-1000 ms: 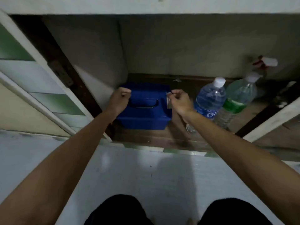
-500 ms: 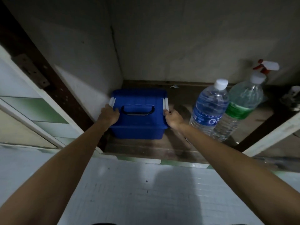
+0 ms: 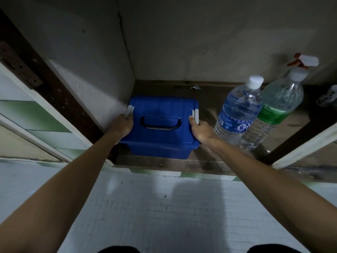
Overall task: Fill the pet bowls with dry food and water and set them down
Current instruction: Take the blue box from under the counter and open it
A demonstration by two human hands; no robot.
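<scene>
**Both hands on blue storage box, low cabinet shelf**

Blue lidded storage box point(image 3: 160, 123) sits on the wooden cabinet shelf point(image 3: 209, 161), against the left inner wall. Lid on; dark carry handle point(image 3: 160, 123) lies flat on top. White latch point(image 3: 129, 110) at each side. Left hand point(image 3: 122, 126) grips the box's left edge, fingers curled just below the latch. Right hand point(image 3: 201, 131) grips the right edge, thumb on the lid beside the right latch point(image 3: 196, 115). Blue-label water bottle point(image 3: 238, 110) stands upright right of the box, apart from it; green-label bottle point(image 3: 273, 108) touches it behind. Spray bottle point(image 3: 304, 61) behind that, mostly hidden.
</scene>
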